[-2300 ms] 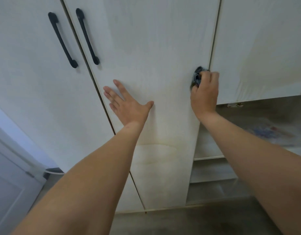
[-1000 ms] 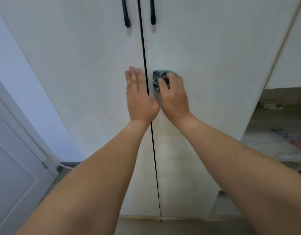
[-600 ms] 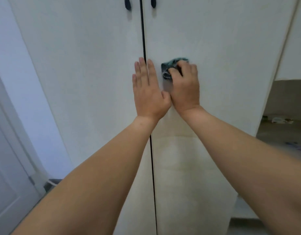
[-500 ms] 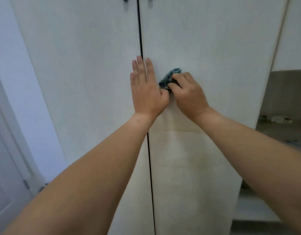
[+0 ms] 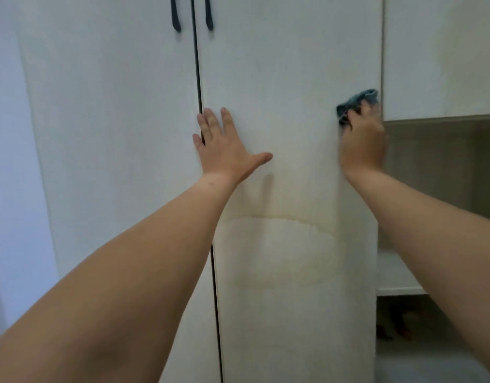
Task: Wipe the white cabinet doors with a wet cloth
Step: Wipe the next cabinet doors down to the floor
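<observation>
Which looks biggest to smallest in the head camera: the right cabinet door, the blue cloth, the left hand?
1. right cabinet door
2. left hand, flat on it
3. blue cloth, mostly hidden under the right hand

A pale blue wall (image 5: pixel 9 161) stands far to the left. On the right is an open nook (image 5: pixel 442 167) with a brown back, a white shelf (image 5: pixel 398 283) below it, and grey floor (image 5: pixel 420 366) at the bottom.
</observation>
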A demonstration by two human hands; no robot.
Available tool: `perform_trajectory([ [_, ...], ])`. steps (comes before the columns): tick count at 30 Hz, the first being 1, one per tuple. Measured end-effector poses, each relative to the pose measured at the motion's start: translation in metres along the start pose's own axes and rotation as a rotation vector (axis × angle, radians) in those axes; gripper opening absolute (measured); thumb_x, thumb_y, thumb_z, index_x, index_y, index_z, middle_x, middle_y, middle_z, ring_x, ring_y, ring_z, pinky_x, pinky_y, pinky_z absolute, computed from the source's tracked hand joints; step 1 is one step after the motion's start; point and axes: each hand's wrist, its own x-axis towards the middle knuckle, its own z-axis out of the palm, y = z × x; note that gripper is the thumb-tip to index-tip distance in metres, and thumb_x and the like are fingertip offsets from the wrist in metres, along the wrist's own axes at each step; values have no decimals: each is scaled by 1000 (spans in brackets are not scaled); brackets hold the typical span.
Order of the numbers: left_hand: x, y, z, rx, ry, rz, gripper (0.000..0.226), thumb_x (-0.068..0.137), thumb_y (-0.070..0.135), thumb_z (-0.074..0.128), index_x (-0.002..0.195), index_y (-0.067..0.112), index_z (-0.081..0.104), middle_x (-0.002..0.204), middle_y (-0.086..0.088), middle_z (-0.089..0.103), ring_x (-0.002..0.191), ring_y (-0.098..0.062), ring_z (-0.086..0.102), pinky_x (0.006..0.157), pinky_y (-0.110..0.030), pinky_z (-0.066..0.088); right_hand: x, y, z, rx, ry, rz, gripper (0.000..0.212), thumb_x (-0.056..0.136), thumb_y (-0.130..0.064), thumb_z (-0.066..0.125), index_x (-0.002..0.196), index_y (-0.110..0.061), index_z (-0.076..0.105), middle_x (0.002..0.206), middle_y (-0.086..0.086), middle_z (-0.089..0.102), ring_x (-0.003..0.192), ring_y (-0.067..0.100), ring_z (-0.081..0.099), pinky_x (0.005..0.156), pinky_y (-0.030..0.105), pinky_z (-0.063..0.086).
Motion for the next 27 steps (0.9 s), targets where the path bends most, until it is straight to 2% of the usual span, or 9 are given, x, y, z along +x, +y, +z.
perform_trajectory([
  [2,2,7,3,36,-5,-25,141,62,85,63,158,11,-8,163,-23,-15,151,-37,-19,121,-59,1,6,-32,5,60,-40,48,37,94,-8,48,129,-9,60,153,13,38,145,34,26,112,40,33],
  [6,2,12,10,80,20,-42,144,59,87,63,157,8,-7,162,-28,-15,150,-42,-18,119,-64,1,-23,-57,14,130,-178,-489,32,87,-4,54,111,-10,73,137,14,57,133,35,48,97,41,49],
  [8,4,11,12,71,28,-33,144,60,86,65,157,8,-7,161,-28,-14,150,-42,-18,119,-64,1,-23,-23,4,84,-64,-410,25,84,-8,61,105,-10,75,129,15,63,124,36,56,94,41,52],
  [10,3,10,13,71,36,-29,143,60,84,66,157,9,-7,161,-28,-15,150,-41,-18,119,-64,1,-16,13,-10,26,15,-142,28,87,-12,58,111,-10,74,132,12,62,123,36,54,94,39,50],
  [13,2,8,14,85,50,-23,141,62,85,64,157,9,-8,161,-28,-15,150,-41,-18,120,-63,1,-21,2,-10,-12,68,140,33,90,-5,53,118,-12,70,140,8,54,119,38,47,86,38,47],
  [18,-2,7,11,72,39,-20,140,62,86,63,157,11,-9,162,-25,-15,151,-39,-17,120,-61,1,-43,-13,-2,-10,-107,-394,26,86,-8,63,111,-11,72,129,11,60,99,38,53,70,36,51],
  [23,-25,-31,10,5,94,72,142,64,82,66,157,7,-12,164,-20,-13,152,-34,-15,123,-55,0,-59,-6,-1,-22,7,4,42,96,-30,38,126,-13,63,127,16,53,115,34,45,88,43,48],
  [25,-36,-56,12,30,92,51,144,64,82,66,156,3,-11,164,-20,-14,152,-35,-16,123,-55,-1,-79,-46,15,53,-71,-109,36,99,-28,44,130,-18,58,128,11,48,114,25,43,94,38,44],
  [27,-40,-76,13,45,64,22,146,63,84,65,155,2,-12,164,-20,-16,152,-34,-17,123,-54,-1,-92,-89,31,111,-140,-376,33,95,-17,55,128,-12,59,123,16,50,109,31,49,88,41,49],
])
